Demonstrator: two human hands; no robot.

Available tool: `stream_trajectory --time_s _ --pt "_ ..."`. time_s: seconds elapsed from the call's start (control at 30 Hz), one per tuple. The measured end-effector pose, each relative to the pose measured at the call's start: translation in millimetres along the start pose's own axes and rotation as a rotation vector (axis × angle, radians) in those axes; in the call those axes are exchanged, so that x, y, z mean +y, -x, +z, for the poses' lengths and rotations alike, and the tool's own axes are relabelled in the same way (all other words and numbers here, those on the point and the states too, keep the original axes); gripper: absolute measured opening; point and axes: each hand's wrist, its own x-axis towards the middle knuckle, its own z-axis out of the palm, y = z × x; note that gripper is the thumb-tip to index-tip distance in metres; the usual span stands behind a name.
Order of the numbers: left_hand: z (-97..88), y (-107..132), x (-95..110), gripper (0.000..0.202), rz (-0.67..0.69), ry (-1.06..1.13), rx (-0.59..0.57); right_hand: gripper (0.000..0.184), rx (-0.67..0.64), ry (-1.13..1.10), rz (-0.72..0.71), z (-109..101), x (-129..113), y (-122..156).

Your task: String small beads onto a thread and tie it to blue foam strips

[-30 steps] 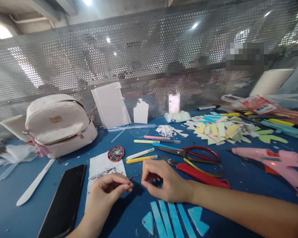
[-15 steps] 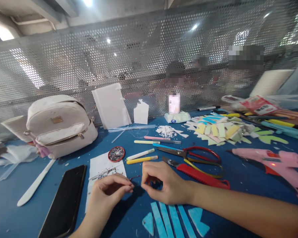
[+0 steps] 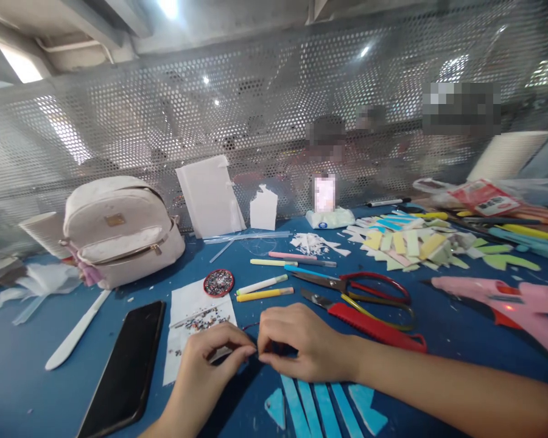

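Note:
My left hand (image 3: pixel 217 359) and my right hand (image 3: pixel 296 344) meet fingertip to fingertip above the blue table, both closed in a pinch. What sits between the fingertips is too small to make out; a thin dark strand (image 3: pixel 250 326) shows just behind them. Beyond my left hand lies a white paper sheet (image 3: pixel 179 304) scattered with small beads (image 3: pixel 207 319). A red-rimmed round dish (image 3: pixel 218 283) full of tiny beads rests on the sheet's far edge. Blue strips (image 3: pixel 322 407) lie on the near side of my right hand.
Left stand a black phone (image 3: pixel 126 359), a white plastic knife (image 3: pixel 78 331) and a white backpack (image 3: pixel 123 231). To the right are scissors (image 3: pixel 379 286), a red-handled cutter (image 3: pixel 374 325) and a pink glue gun (image 3: pixel 497 292). Markers (image 3: pixel 265 294) and a heap of coloured pieces (image 3: pixel 406 243) lie behind.
My left hand has moved right, so its fingertips now come up against those of my right hand. The view has shifted slightly.

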Motion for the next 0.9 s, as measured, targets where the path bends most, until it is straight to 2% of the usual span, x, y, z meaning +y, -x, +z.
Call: stream_trajectory --time_s 0.33,0.5,0.7,0.8,0.9 --pt "5.3 -1.9 5.5 0.024 -0.034 -0.091 0.003 0.014 0.028 -0.056 0.092 -0.4 0.0 0.3" --pt "5.9 -1.7 8.0 0.031 0.024 -0.109 -0.007 0.011 0.054 -0.004 0.058 -0.5 0.1 -0.1" --pt "3.9 -1.2 6.1 0.037 0.015 -0.104 -0.023 0.007 0.060 0.002 0.069 -1.3 -0.6 -0.7" --pt "2.1 1.5 5.5 0.036 0.073 -0.101 -0.012 0.007 0.066 0.000 0.091 -1.4 -0.8 -0.2" --pt "-1.7 4.4 5.0 0.030 0.189 -0.128 -0.001 0.008 0.075 -0.023 0.092 -1.5 0.3 0.7"
